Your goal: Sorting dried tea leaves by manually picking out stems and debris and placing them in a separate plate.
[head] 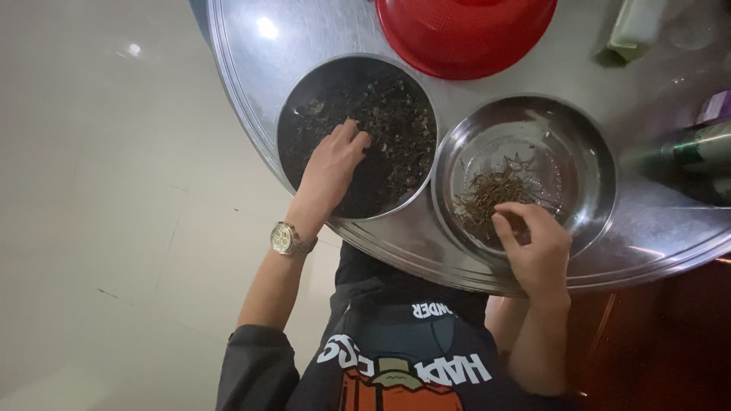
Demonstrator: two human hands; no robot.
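Seen from above: a round shiny steel tabletop [251,91] with two metal bowls side by side. Left hand [329,169], with a gold-toned wristwatch [287,239] on the wrist, reaching into the round metal bowl [283,129] full of dark crumbly dried leaves [396,122], fingertips bent and sunk into the near-left part of the heap; whether anything is pinched there, cannot tell. Right hand [537,245] over the near rim of the shallow shiny steel bowl [594,167], fingers curled loosely together, tips touching the small pile of thin brown dried stems [491,190] on its bottom. Beyond both bowls, a red plastic colander [464,34] at the far edge. Dark bottle [697,148] lying at far right.
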